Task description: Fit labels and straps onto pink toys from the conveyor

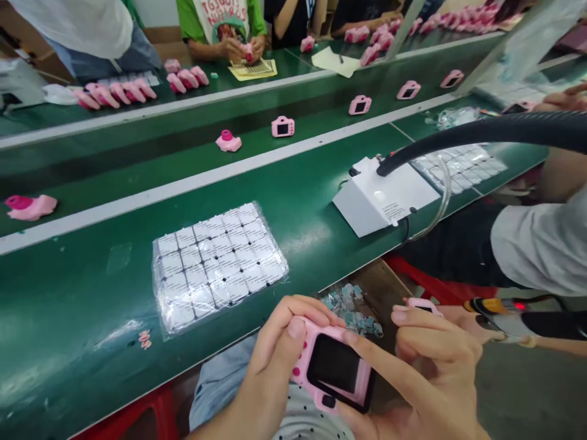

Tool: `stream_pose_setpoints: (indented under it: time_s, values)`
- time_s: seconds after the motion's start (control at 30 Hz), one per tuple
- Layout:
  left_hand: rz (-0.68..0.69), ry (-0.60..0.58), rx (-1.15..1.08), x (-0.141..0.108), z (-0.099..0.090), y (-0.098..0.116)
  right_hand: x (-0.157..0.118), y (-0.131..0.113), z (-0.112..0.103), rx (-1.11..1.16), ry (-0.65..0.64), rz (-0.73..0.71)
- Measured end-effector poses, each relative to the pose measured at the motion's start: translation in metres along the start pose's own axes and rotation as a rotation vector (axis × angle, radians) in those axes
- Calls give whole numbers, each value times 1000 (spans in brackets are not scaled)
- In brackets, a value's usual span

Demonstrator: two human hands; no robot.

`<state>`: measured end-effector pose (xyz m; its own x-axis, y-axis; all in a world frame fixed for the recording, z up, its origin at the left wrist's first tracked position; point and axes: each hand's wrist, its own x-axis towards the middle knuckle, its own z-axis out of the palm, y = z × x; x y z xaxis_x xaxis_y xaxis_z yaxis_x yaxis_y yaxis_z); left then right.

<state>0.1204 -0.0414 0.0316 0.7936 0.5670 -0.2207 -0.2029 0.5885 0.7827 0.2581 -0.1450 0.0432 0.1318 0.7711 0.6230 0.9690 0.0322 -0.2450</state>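
A pink toy camera (332, 366) with a dark screen facing up is held between both hands above my lap. My left hand (279, 348) wraps round its button end, thumb on the front face. My right hand (426, 373) touches the screen's top edge with its index fingertip, while its thumb lies under the lower edge. Beyond my left hand, on the green table, lies a plastic-wrapped sheet of white squares (220, 263). Small pink pieces (145, 339) are at the table's left front.
A white box device (385, 195) with a black hose (477, 134) stands at the right. Pink cameras (283, 126) sit along the belt (183, 162). Clear scraps (353, 308) fill a box below the table edge. Other people are across the line and at the right.
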Motion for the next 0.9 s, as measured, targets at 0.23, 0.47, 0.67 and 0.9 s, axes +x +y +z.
stream_pose_setpoints:
  time_s: [0.23,0.47,0.67,0.9]
  values:
    - [88,6,2,-11,-7,6,12,-9,3,15,-40,-47]
    - [145,3,20,-11,-3,7,6,-13,1,9,-69,-30]
    - [250,51,64,-8,-1,5,0,-16,4,159,-110,95]
    - [420,172,123,-3,0,-15,-6,-38,30,1085,-135,824]
